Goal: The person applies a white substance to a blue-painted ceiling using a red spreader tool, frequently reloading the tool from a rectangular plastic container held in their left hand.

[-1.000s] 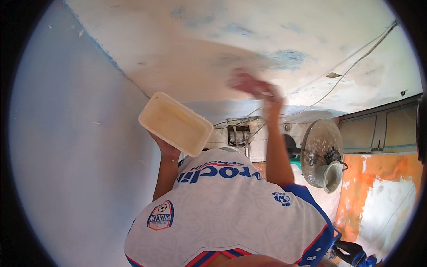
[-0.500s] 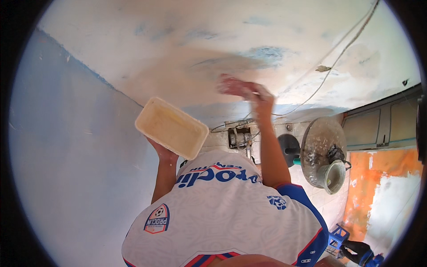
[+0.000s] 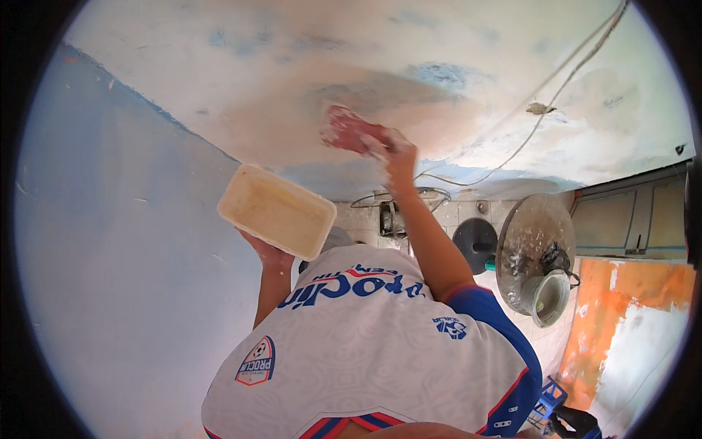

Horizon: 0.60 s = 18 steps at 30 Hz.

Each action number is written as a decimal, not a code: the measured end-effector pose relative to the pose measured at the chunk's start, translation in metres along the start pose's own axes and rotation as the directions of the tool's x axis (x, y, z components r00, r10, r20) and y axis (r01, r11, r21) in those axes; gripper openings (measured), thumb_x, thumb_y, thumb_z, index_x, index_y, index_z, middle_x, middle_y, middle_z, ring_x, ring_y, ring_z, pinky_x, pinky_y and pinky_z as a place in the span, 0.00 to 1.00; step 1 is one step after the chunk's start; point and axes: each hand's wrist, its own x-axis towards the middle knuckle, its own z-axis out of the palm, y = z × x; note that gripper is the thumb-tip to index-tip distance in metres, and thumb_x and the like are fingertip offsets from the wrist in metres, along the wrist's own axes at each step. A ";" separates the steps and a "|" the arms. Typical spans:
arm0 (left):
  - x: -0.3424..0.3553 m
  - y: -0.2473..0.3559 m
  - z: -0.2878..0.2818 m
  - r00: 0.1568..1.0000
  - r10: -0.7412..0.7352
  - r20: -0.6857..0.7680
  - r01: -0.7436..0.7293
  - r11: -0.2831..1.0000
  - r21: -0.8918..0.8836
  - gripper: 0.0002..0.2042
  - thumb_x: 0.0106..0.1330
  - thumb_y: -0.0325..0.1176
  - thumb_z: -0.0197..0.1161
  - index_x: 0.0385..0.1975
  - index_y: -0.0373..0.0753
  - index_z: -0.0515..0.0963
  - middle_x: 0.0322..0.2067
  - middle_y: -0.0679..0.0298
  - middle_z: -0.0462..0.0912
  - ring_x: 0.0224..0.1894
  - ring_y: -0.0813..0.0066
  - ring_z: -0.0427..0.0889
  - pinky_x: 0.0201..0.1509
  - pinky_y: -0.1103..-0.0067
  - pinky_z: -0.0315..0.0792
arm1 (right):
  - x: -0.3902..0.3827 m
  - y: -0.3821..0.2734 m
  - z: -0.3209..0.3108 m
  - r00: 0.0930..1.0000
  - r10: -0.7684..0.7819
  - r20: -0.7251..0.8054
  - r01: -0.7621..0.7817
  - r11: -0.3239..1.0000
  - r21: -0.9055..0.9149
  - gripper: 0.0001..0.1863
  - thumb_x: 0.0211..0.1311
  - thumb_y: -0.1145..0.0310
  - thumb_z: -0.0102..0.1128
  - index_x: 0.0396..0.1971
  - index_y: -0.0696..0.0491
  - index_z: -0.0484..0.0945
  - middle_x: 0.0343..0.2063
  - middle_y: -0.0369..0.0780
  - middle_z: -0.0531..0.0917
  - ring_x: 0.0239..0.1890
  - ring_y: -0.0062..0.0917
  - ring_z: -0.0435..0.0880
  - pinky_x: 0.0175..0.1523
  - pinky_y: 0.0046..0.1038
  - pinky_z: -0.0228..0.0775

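Observation:
My left hand (image 3: 267, 252) is closed on a cream rectangular tray (image 3: 278, 208), holding it tilted from beneath, with pale residue inside. My right hand (image 3: 396, 157) grips a dark red flat tool (image 3: 347, 128) smeared with white, blurred by motion. The tool is over or against the patchy white and blue wall (image 3: 256, 73), above and right of the tray; I cannot tell whether it touches. A plain blue wall (image 3: 110, 241) runs down the left side.
A cable (image 3: 508, 157) crosses the patchy wall. At right are a spattered round table (image 3: 526, 230) with a bucket (image 3: 548, 300) and black bag, a dark round stool (image 3: 474, 245), grey cabinets (image 3: 607, 219), an orange panel (image 3: 599, 307) and a blue stool (image 3: 552, 395).
My right hand with the red tool has swept leftward across the patchy wall. My left hand and the tray have shifted slightly left and down in the picture.

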 end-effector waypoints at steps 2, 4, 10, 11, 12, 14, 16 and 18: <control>-0.001 0.001 -0.009 1.000 0.003 0.016 -0.003 1.000 0.028 0.38 0.69 0.71 0.45 0.71 0.51 0.61 0.66 0.67 0.70 0.65 0.62 0.73 0.66 0.61 0.73 | 0.016 0.008 0.002 0.994 0.101 -0.052 -0.103 0.994 -0.045 0.15 0.64 0.68 0.68 0.47 0.59 0.84 0.30 0.36 0.85 0.32 0.15 0.80 0.35 0.20 0.71; 0.001 0.009 -0.008 0.999 0.041 0.003 -0.042 0.996 0.078 0.40 0.68 0.72 0.46 0.72 0.51 0.59 0.67 0.67 0.68 0.67 0.61 0.71 0.68 0.61 0.71 | 0.027 -0.003 -0.054 0.952 0.062 -0.301 -0.104 0.987 -0.126 0.16 0.67 0.64 0.65 0.49 0.58 0.83 0.30 0.36 0.86 0.31 0.16 0.82 0.38 0.21 0.72; -0.001 0.003 -0.028 0.999 0.036 -0.015 -0.035 0.998 0.054 0.42 0.66 0.74 0.46 0.73 0.52 0.57 0.69 0.66 0.66 0.69 0.59 0.68 0.70 0.58 0.68 | 0.014 -0.074 -0.172 0.779 -0.251 -0.575 0.288 0.957 -0.029 0.10 0.66 0.70 0.65 0.43 0.59 0.82 0.34 0.40 0.86 0.31 0.20 0.82 0.39 0.21 0.73; -0.003 -0.002 -0.026 0.998 0.042 -0.042 -0.040 0.999 0.031 0.41 0.66 0.72 0.48 0.72 0.51 0.59 0.67 0.65 0.69 0.67 0.58 0.70 0.69 0.57 0.69 | 0.006 -0.081 -0.152 0.810 -0.275 -0.518 0.270 0.959 -0.087 0.09 0.65 0.72 0.65 0.42 0.59 0.82 0.35 0.40 0.85 0.30 0.19 0.81 0.38 0.21 0.73; -0.003 -0.003 -0.021 0.997 0.044 -0.060 -0.043 0.999 0.019 0.39 0.67 0.71 0.49 0.71 0.50 0.61 0.65 0.64 0.72 0.65 0.58 0.73 0.68 0.56 0.70 | -0.001 -0.084 -0.124 0.867 -0.196 -0.458 0.212 0.977 -0.018 0.10 0.63 0.73 0.67 0.43 0.59 0.82 0.33 0.38 0.85 0.29 0.17 0.80 0.36 0.20 0.72; -0.001 -0.007 -0.020 0.992 0.108 -0.064 -0.105 0.993 0.053 0.39 0.67 0.71 0.49 0.71 0.50 0.62 0.65 0.64 0.71 0.65 0.58 0.72 0.68 0.55 0.70 | -0.015 -0.077 -0.051 0.951 0.048 -0.306 0.031 0.968 0.249 0.10 0.62 0.75 0.68 0.43 0.59 0.81 0.34 0.38 0.85 0.33 0.19 0.83 0.39 0.22 0.75; 0.003 -0.002 -0.012 0.993 0.101 -0.052 -0.098 0.993 0.062 0.39 0.67 0.71 0.49 0.70 0.50 0.62 0.65 0.64 0.71 0.65 0.57 0.73 0.67 0.55 0.70 | -0.016 -0.055 -0.009 0.998 0.048 -0.041 -0.031 0.938 0.344 0.13 0.64 0.75 0.68 0.47 0.60 0.80 0.34 0.37 0.85 0.32 0.19 0.83 0.39 0.22 0.75; 0.001 0.002 0.004 0.998 0.053 -0.044 -0.052 0.999 0.014 0.38 0.68 0.71 0.48 0.70 0.51 0.63 0.65 0.64 0.71 0.65 0.57 0.73 0.67 0.55 0.71 | 0.007 -0.018 -0.020 0.978 -0.026 -0.207 0.041 0.997 0.068 0.13 0.64 0.74 0.68 0.47 0.60 0.80 0.34 0.37 0.85 0.31 0.19 0.83 0.39 0.21 0.75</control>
